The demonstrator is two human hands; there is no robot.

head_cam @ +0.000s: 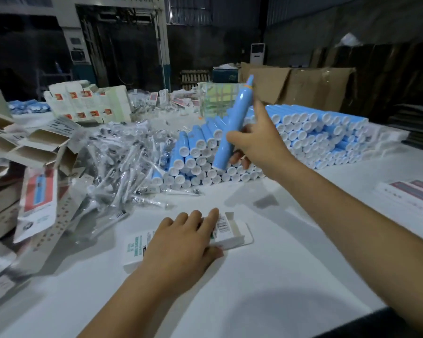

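Observation:
My right hand point(257, 140) holds a blue toothbrush handle point(232, 125) above the table, tilted with its orange-ringed tip pointing up and away; thumb and lower fingers wrap it while the index finger points upward. Just behind it lies a big stack of blue handles point(303, 137) with white end caps facing me. My left hand point(183, 242) rests flat on a white carton point(232, 234) lying on the white table point(266, 276); the carton's end flap at the right is open.
A heap of brush heads in clear wrappers point(127, 164) lies left of centre. Open and flat cartons point(37, 191) pile up at the left. More printed boxes point(88, 103) stand at the back, brown cardboard point(303, 84) behind right, flat printed sheets point(410, 193) at right.

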